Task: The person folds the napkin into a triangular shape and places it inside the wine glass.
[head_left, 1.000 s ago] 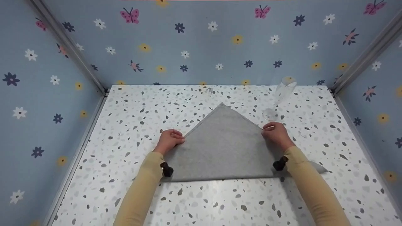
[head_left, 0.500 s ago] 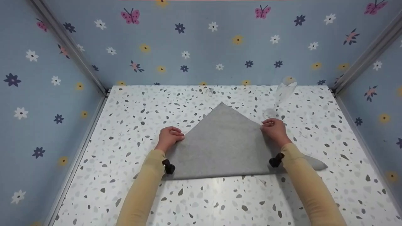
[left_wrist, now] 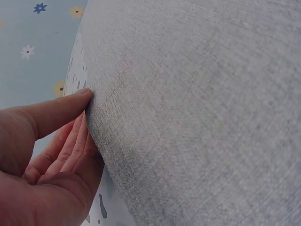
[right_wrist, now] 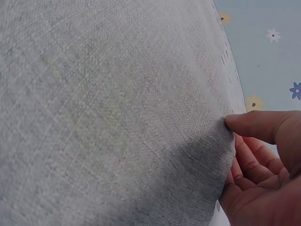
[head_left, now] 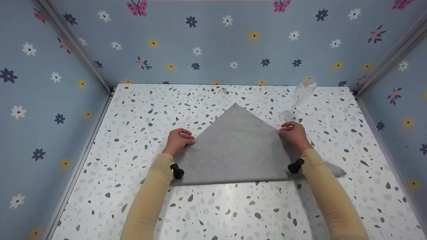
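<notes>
Two pinches on, one each side! The left hand (head_left: 176, 141) nips the grey cloth (head_left: 230, 150) at its ten o'clock edge, thumb above and fingers under; the right hand (head_left: 295, 135) mirrors it at two o'clock, thumb above too. Now the whole field: a speckled table (head_left: 227, 213), and the cloth lies in the middle of it, right between the hands. From the left pinch the fabric spreads toward three and four o'clock; from the right, toward nine and eight. Its long axis runs nine to three along that straight near edge, while the peak points to twelve. And here's what any move of it hangs on, I'd judge: the peak sits between and beyond both grips, the right perhaps a touch nearer. A grey corner (head_left: 335, 169) pokes past the right forearm at four o'clock, and a clear glass (head_left: 303, 92) has its foot just beside the right hand, near twelve.
</notes>
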The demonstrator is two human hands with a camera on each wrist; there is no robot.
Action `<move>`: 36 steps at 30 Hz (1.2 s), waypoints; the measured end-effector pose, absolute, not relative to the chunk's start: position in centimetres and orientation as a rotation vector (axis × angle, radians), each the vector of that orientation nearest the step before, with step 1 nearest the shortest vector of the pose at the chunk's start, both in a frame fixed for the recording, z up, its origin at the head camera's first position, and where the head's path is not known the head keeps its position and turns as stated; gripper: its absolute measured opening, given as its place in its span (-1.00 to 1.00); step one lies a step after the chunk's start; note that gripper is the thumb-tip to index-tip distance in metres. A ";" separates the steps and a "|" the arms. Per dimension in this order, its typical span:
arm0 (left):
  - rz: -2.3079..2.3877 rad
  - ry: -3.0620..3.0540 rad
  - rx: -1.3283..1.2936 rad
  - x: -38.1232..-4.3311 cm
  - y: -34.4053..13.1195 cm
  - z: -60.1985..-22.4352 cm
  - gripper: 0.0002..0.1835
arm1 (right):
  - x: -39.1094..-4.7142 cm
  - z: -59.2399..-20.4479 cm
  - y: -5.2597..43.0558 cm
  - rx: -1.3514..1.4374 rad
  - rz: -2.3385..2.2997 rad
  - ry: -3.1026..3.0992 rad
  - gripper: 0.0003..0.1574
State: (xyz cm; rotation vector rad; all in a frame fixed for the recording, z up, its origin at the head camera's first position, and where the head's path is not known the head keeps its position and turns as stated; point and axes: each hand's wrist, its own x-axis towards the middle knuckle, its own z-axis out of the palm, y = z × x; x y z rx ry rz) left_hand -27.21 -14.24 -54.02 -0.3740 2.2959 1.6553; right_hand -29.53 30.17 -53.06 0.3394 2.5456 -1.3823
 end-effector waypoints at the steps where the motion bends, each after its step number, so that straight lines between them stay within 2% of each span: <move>1: 1.658 2.292 -0.377 -27.2 -14.3 -54.0 -0.62 | -29.6 -53.1 30.2 0.340 -1.381 2.540 -0.52; 9: 1.677 2.309 -0.381 -27.3 -14.5 -54.0 -0.61 | -29.9 -53.1 29.9 0.342 -1.395 2.547 -0.56; 23: 1.679 2.286 -0.469 -26.9 -15.0 -53.7 -0.60 | -29.1 -52.4 30.6 0.342 -1.357 2.551 -0.50; 36: 1.807 2.174 -0.434 -26.3 -15.8 -54.3 -0.58 | -28.8 -52.7 31.0 0.347 -1.369 2.548 -0.51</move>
